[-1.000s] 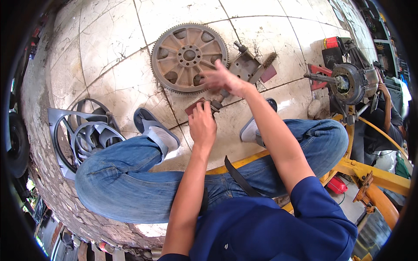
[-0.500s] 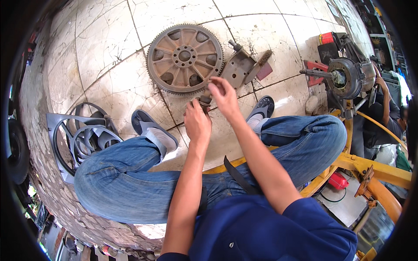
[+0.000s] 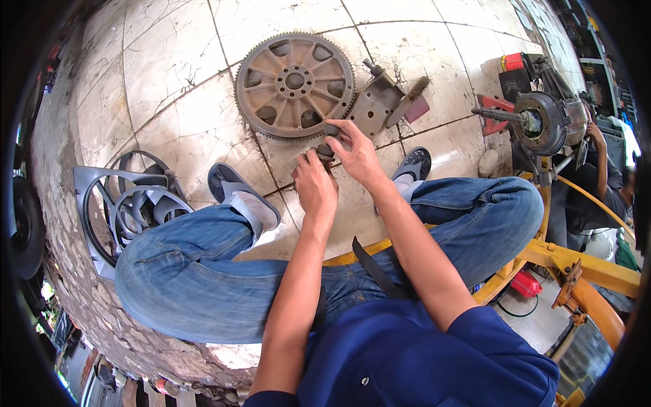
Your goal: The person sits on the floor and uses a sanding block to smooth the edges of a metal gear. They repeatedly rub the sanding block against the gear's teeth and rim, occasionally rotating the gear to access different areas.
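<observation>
Tiled workshop floor (image 3: pixel 176 41) from above: dark metal part (image 3: pixel 326 152) between left hand (image 3: pixel 316 186) and right hand (image 3: pixel 358 157)

Seen looking down past bent, wide-spread legs in blue jeans (image 3: pixel 183 285), toward pale, cracked, grimy tiles. At centre, on the near side of a large toothed wheel (image 3: pixel 296 91) lying flat: the small dark metal part, straight ahead of the left hand and to the left of the right hand. Gripped from the near side by the left hand, fingers bent and held close together around the lower end. Pinched between thumb and forefinger of the right hand, slightly farther out: a dark nub (image 3: pixel 331 129); cannot tell whether joined to the same part or separate. Appears, as far as the fingers allow, to point lengthwise away from the body, toward the wheel's near rim. Nearer to that rim: the right hand, with fingertips overlapping it in this view; cannot tell whether touching.

Just to the right of the wheel: a metal bracket (image 3: pixel 375 105) with holes, then a wire brush (image 3: pixel 408 102) beside a dull red sheet (image 3: pixel 418 110). Farther right: a drum-shaped hub (image 3: pixel 539 129) with a protruding shaft, and, next to it, a co-worker's hand (image 3: pixel 597 136). At far left, on the floor: a grey fan shroud (image 3: pixel 88 184).
</observation>
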Demonstrator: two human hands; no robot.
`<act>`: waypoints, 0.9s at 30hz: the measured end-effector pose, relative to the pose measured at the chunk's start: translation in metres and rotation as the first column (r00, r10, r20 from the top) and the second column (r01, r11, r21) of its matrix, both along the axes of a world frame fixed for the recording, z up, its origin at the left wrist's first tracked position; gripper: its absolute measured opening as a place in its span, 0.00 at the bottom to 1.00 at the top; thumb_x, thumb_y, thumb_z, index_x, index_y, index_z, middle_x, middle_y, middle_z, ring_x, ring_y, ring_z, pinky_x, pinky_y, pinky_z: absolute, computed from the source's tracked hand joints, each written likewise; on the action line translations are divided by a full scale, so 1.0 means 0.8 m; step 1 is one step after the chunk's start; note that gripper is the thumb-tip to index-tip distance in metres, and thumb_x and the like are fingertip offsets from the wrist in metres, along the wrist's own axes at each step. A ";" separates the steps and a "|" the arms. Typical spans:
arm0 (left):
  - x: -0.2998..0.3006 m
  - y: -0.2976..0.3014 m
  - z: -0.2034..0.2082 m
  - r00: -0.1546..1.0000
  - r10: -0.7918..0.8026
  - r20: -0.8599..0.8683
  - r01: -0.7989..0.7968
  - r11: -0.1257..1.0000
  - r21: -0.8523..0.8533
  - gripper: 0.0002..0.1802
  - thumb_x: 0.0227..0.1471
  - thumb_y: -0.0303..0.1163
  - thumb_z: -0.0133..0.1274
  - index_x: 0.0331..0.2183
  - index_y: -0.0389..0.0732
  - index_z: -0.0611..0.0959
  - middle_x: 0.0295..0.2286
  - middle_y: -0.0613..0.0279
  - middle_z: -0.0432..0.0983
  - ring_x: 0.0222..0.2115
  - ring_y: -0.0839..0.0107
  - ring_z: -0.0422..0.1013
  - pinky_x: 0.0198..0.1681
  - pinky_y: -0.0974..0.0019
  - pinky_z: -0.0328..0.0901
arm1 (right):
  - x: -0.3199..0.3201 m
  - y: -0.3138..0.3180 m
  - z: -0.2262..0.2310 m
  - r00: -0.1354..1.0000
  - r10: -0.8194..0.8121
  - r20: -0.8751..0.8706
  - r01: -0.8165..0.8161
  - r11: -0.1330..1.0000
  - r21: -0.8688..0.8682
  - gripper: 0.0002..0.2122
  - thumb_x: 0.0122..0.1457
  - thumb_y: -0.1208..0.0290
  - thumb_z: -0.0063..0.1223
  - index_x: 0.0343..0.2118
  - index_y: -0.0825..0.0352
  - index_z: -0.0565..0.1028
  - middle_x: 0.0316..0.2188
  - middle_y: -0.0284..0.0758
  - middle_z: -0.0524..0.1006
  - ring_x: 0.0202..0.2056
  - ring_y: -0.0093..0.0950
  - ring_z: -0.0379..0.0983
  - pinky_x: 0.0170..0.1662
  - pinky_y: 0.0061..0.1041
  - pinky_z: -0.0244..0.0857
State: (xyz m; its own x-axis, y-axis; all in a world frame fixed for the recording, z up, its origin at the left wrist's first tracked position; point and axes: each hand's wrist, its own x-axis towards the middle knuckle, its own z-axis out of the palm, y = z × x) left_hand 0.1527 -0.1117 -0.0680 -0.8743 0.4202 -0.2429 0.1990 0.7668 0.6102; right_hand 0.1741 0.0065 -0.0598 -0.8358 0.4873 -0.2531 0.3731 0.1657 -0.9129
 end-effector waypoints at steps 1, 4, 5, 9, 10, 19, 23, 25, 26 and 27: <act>-0.001 0.002 0.001 1.000 0.009 -0.012 -0.009 1.000 0.025 0.19 0.48 0.23 0.57 0.41 0.31 0.69 0.39 0.40 0.68 0.41 0.41 0.69 0.42 0.46 0.64 | -0.002 0.002 -0.002 1.000 -0.007 -0.029 0.005 0.999 -0.040 0.17 0.61 0.75 0.54 0.53 0.67 0.70 0.46 0.36 0.75 0.49 0.27 0.71 0.56 0.28 0.64; 0.000 0.003 0.003 1.000 0.009 -0.004 -0.009 0.999 0.047 0.20 0.46 0.21 0.58 0.41 0.29 0.69 0.40 0.38 0.67 0.42 0.39 0.69 0.42 0.46 0.65 | -0.001 0.008 -0.015 0.996 -0.023 -0.090 0.012 0.992 -0.125 0.15 0.60 0.75 0.54 0.51 0.67 0.71 0.44 0.40 0.76 0.47 0.28 0.73 0.53 0.30 0.67; 0.001 0.002 0.001 1.000 0.007 0.005 -0.007 0.999 0.041 0.21 0.46 0.21 0.58 0.42 0.29 0.69 0.40 0.38 0.66 0.42 0.39 0.68 0.43 0.46 0.65 | -0.003 0.006 -0.014 0.994 -0.027 -0.106 0.010 0.988 -0.151 0.15 0.60 0.75 0.54 0.50 0.66 0.72 0.44 0.41 0.77 0.46 0.28 0.74 0.52 0.31 0.68; 0.006 0.001 -0.007 0.999 0.034 -0.031 -0.031 0.997 0.065 0.22 0.46 0.20 0.58 0.43 0.29 0.68 0.41 0.38 0.66 0.42 0.39 0.68 0.43 0.46 0.65 | -0.004 0.013 0.003 0.999 0.051 -0.003 -0.050 0.976 -0.211 0.14 0.61 0.75 0.53 0.50 0.68 0.72 0.42 0.40 0.77 0.43 0.26 0.75 0.48 0.28 0.70; 0.005 0.000 -0.009 0.998 0.033 -0.047 -0.030 0.997 0.068 0.22 0.45 0.20 0.58 0.43 0.29 0.68 0.41 0.38 0.66 0.42 0.39 0.68 0.43 0.46 0.65 | -0.007 0.016 0.008 0.997 0.079 0.021 -0.073 0.976 -0.203 0.14 0.62 0.75 0.53 0.50 0.68 0.71 0.42 0.39 0.77 0.42 0.24 0.74 0.49 0.26 0.69; 0.005 -0.001 -0.003 0.999 0.039 -0.012 -0.038 0.996 0.087 0.24 0.43 0.18 0.57 0.43 0.28 0.68 0.41 0.37 0.65 0.41 0.37 0.68 0.42 0.45 0.65 | -0.002 0.002 0.014 0.996 0.068 0.056 -0.063 0.994 -0.086 0.15 0.62 0.74 0.53 0.52 0.66 0.71 0.40 0.39 0.78 0.40 0.24 0.75 0.45 0.27 0.69; 0.006 0.001 -0.005 0.996 0.090 0.005 -0.090 0.992 0.086 0.25 0.43 0.18 0.56 0.44 0.27 0.67 0.41 0.36 0.66 0.41 0.37 0.68 0.43 0.45 0.65 | -0.007 -0.005 0.012 0.996 0.074 -0.039 -0.072 0.996 0.051 0.15 0.59 0.72 0.54 0.50 0.64 0.72 0.39 0.42 0.78 0.38 0.36 0.76 0.43 0.33 0.69; 0.005 -0.005 -0.006 0.996 0.089 0.014 -0.090 0.991 0.103 0.25 0.43 0.18 0.55 0.45 0.28 0.67 0.41 0.35 0.66 0.41 0.37 0.68 0.43 0.45 0.65 | -0.007 -0.014 0.017 0.996 0.082 0.031 -0.084 0.991 0.100 0.16 0.59 0.72 0.54 0.50 0.63 0.72 0.41 0.42 0.78 0.39 0.38 0.75 0.44 0.35 0.69; 0.002 -0.004 -0.006 0.996 0.084 0.011 -0.085 0.989 0.123 0.26 0.43 0.18 0.55 0.46 0.28 0.66 0.41 0.35 0.66 0.41 0.36 0.68 0.43 0.45 0.65 | -0.010 -0.015 0.020 0.995 0.079 0.059 -0.086 0.987 0.135 0.16 0.59 0.72 0.54 0.51 0.63 0.72 0.42 0.42 0.78 0.40 0.39 0.75 0.45 0.35 0.68; -0.001 -0.005 -0.005 0.997 0.076 0.019 -0.078 0.991 0.107 0.24 0.44 0.19 0.56 0.44 0.28 0.67 0.41 0.36 0.66 0.41 0.37 0.68 0.42 0.45 0.65 | -0.009 -0.016 0.013 0.997 0.073 0.038 -0.077 0.992 0.096 0.16 0.59 0.71 0.54 0.51 0.63 0.72 0.43 0.42 0.77 0.41 0.40 0.75 0.46 0.35 0.69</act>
State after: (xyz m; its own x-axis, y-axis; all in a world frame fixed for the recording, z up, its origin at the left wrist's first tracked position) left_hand 0.1516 -0.1160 -0.0724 -0.9017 0.3761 -0.2132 0.1323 0.7096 0.6921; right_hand 0.1671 -0.0062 -0.0495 -0.8627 0.4471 -0.2365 0.3867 0.2815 -0.8782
